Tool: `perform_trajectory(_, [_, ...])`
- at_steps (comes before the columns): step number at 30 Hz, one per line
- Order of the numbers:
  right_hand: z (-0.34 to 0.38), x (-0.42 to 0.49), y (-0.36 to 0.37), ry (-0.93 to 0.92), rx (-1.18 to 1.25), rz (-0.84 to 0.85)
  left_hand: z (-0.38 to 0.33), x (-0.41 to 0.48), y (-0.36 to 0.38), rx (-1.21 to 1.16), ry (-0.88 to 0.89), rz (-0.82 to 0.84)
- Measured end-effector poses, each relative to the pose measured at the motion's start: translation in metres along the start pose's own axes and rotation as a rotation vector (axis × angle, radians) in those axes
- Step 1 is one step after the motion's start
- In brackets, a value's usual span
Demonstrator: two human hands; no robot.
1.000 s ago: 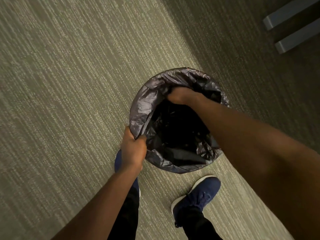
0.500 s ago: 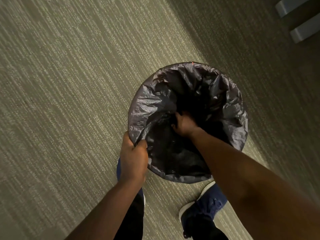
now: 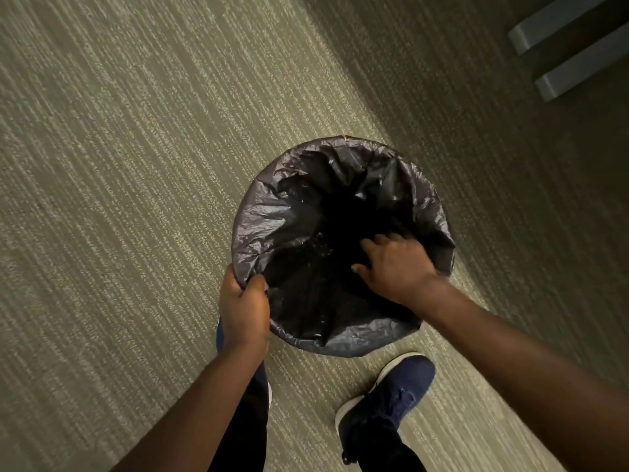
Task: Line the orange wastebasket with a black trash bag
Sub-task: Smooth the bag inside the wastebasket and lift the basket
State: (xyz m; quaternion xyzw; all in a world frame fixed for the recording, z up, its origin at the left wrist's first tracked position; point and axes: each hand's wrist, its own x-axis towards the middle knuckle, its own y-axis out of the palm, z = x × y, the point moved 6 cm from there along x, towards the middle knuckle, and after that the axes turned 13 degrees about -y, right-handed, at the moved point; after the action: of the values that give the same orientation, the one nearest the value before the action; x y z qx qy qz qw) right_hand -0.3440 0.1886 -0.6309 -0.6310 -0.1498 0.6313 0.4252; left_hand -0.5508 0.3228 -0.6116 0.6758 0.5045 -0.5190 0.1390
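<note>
dim, warm light | upper-right carpet (image 3: pixel 510 199) in shadow | edges slightly soft

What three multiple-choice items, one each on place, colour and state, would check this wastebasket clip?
1. Where does the left hand grip?
A. The near-left rim of the round wastebasket
B. The far rim
C. A shoe

2. What colour is the one fully visible lace-up shoe?
A. Red
B. Navy blue with a white sole
C. Grey

3. How does the crinkled black plastic trash bag lie?
A. Bunched on the striped carpet
B. Still folded flat
C. Opened inside the basket, edge folded over the rim

Answers: 1 A, the fingers clamp bag and rim at the near-left edge. 2 B, the shoe is dark blue above a pale sole. 3 C, plastic drapes over the rim nearly all round, while the right hand rests spread against the inner lining.
</note>
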Motion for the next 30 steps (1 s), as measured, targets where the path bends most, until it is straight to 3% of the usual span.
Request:
perform_trajectory(2, [-0.011, -0.014, 0.005, -0.07, -0.093, 0.125, 0.001, -0.002, 0.002, -0.006, -0.009, 0.002])
perform_trajectory(4, [-0.005, -0.023, 0.001, -0.155, -0.125, 0.087, 0.003, 0.0, 0.003, -0.043, -0.038, -0.008])
perform_trajectory(6, [0.001, -0.035, -0.014, -0.16, -0.104, -0.184, 0.005, 0.003, 0.002, -0.078, -0.071, -0.017])
perform_trajectory(9, [-0.005, -0.065, -0.03, -0.008, -0.018, -0.647, 0.006, 0.003, 0.001, -0.074, -0.075, 0.008])
perform_trajectory(12, [-0.019, -0.076, -0.014, 0.195, 0.22, -0.726, 0.008, -0.001, 0.007, -0.084, -0.054, 0.01])
perform_trajectory(17, [-0.037, -0.072, 0.002, 0.336, 0.729, -0.947, 0.008, 0.003, 0.009, -0.1, -0.03, -0.016])
perform_trajectory(20, [-0.052, -0.073, 0.004, 0.419, 0.961, -0.922, 0.009, 0.004, 0.009, -0.072, -0.03, 0.016])
perform_trajectory(23, [-0.07, -0.073, -0.025, 0.435, 0.751, -0.882, -0.002, 0.003, 0.003, 0.02, 0.07, 0.016])
perform_trajectory(26, [-0.065, -0.052, -0.071, 0.264, 0.451, -0.944, -0.035, 0.002, -0.001, 0.084, 0.338, -0.006])
perform_trajectory(30, [-0.048, -0.002, -0.092, 0.133, 0.32, -0.763, -0.068, 0.002, 0.011, 0.222, 0.45, -0.056])
